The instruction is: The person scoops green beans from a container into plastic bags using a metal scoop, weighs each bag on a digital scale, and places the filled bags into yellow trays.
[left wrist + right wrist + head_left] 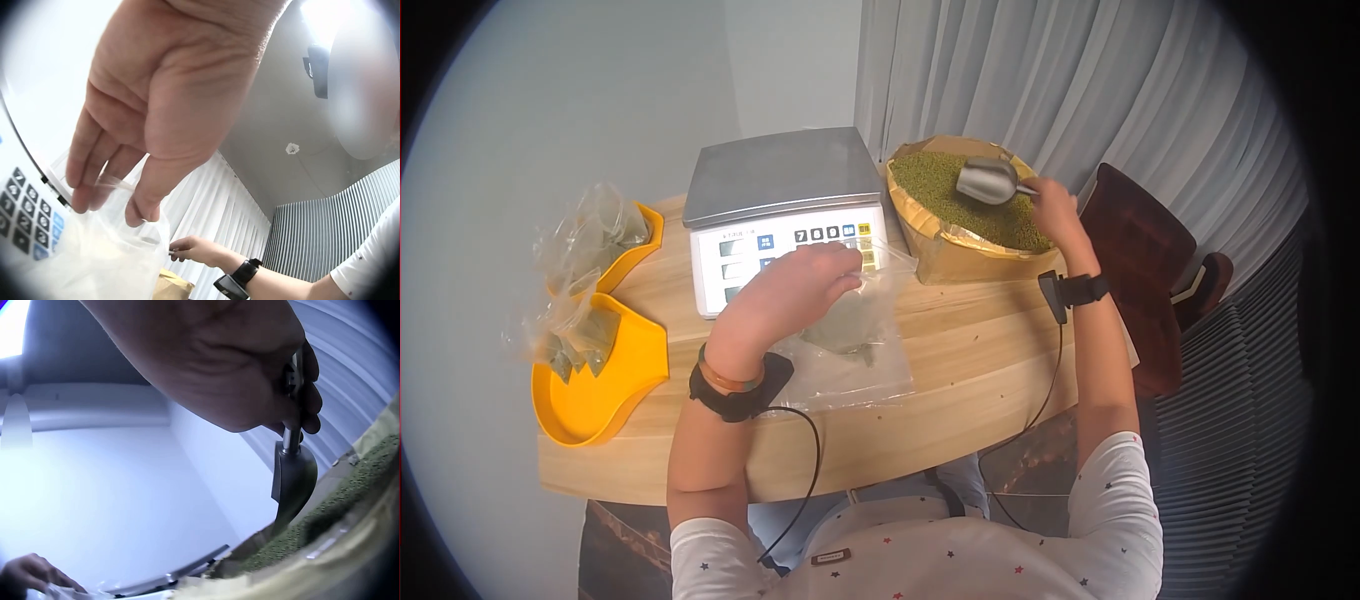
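Crosswise over the green grains (925,178), the metal scoop (988,182) pointed its bowl leftward from the right hand (1055,212).
From the head, the box (960,264) stood right of the clear bag (862,335), the left hand (790,288) nearer the bag, with the scale (785,180) behind on the wooden tabletop (970,345) and pale curtains (1020,70) beyond; at the left wrist, thumb and fingers, a little apart, held the bag's rim; at the right wrist, curled fingers gripped the scoop's handle, bowl downward.
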`<act>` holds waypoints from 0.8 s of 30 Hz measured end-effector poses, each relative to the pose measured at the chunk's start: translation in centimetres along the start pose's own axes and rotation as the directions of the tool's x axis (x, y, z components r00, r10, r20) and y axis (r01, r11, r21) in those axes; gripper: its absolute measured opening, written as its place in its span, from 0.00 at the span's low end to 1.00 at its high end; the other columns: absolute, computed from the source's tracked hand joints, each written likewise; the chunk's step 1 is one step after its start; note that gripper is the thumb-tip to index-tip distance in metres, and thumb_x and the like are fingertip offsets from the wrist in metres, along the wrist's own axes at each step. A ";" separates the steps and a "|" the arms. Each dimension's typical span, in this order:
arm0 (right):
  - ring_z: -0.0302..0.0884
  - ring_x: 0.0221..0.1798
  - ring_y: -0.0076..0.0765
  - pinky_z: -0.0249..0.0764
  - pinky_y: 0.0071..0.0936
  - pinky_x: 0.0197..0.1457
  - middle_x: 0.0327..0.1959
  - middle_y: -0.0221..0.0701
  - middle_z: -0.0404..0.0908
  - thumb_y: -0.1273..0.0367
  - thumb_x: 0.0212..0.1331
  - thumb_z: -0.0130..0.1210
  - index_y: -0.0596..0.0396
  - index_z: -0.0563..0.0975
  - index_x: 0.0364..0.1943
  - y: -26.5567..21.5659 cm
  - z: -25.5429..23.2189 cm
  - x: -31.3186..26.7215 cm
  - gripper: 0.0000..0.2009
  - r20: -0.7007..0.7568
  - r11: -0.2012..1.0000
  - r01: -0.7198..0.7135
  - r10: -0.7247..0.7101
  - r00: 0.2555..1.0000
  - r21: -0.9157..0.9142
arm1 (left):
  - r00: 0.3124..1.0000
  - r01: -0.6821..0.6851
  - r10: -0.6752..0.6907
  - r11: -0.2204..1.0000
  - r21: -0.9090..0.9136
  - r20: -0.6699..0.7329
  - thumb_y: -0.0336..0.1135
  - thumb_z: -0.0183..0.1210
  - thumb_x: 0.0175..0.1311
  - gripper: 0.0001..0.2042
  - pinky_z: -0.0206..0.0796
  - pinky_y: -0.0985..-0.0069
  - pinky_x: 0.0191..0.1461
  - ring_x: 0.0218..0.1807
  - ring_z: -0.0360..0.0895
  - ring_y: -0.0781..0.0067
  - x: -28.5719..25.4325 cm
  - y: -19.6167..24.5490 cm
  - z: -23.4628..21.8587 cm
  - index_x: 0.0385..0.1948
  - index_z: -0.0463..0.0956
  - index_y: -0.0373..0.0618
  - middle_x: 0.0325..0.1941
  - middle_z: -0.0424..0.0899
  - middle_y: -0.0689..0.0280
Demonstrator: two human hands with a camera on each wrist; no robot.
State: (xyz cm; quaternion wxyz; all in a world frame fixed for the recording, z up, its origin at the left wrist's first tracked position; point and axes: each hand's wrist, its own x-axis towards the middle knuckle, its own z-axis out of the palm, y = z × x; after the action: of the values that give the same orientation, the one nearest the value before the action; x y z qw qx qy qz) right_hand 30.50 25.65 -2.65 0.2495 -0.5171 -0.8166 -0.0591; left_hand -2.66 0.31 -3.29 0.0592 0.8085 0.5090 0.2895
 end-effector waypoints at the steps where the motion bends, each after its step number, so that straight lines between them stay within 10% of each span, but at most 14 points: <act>1: 0.79 0.54 0.56 0.68 0.56 0.55 0.45 0.46 0.84 0.81 0.54 0.51 0.50 0.84 0.49 0.2 0.7 0.2 0.20 0.035 0.998 -0.053 0.054 0.998 -0.033 | 1.000 -0.013 0.013 1.000 -0.006 -0.006 0.33 0.56 0.69 0.08 0.68 0.59 0.43 0.39 0.76 0.45 0.0 0.0 0.1 0.38 0.74 0.38 0.36 0.79 0.52; 12: 0.81 0.55 0.44 0.72 0.34 0.58 0.51 0.46 0.85 0.83 0.58 0.54 0.61 0.81 0.54 -1.9 3.9 -0.4 0.19 0.407 0.908 -0.151 -0.024 0.913 0.392 | 1.000 -0.018 0.018 1.000 -0.011 0.002 0.33 0.57 0.68 0.07 0.68 0.59 0.42 0.39 0.76 0.44 0.1 0.3 0.0 0.37 0.74 0.38 0.35 0.79 0.53; 15: 0.79 0.37 0.32 0.73 0.27 0.43 0.33 0.37 0.84 0.83 0.57 0.53 0.64 0.83 0.48 -0.3 5.5 0.0 0.16 0.387 0.777 -0.223 -0.029 0.922 0.589 | 1.000 -0.022 0.022 1.000 -0.015 -0.001 0.33 0.57 0.68 0.07 0.68 0.59 0.42 0.39 0.76 0.44 0.1 0.3 -0.1 0.37 0.74 0.38 0.35 0.79 0.52; 24: 0.76 0.45 0.26 0.71 0.24 0.53 0.41 0.27 0.82 0.76 0.64 0.58 0.60 0.83 0.50 1.2 2.7 -0.7 0.11 0.396 0.680 -0.361 0.111 0.911 0.638 | 1.000 0.000 0.000 1.000 -0.018 0.002 0.33 0.57 0.69 0.07 0.68 0.59 0.42 0.39 0.76 0.43 0.0 0.5 -0.4 0.38 0.74 0.38 0.36 0.79 0.52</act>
State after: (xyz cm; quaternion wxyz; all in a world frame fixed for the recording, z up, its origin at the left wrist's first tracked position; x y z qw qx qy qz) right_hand 30.89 26.56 -5.50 0.2934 -0.4884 -0.7321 0.3734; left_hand -2.52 0.03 -2.78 0.0670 0.8082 0.5064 0.2931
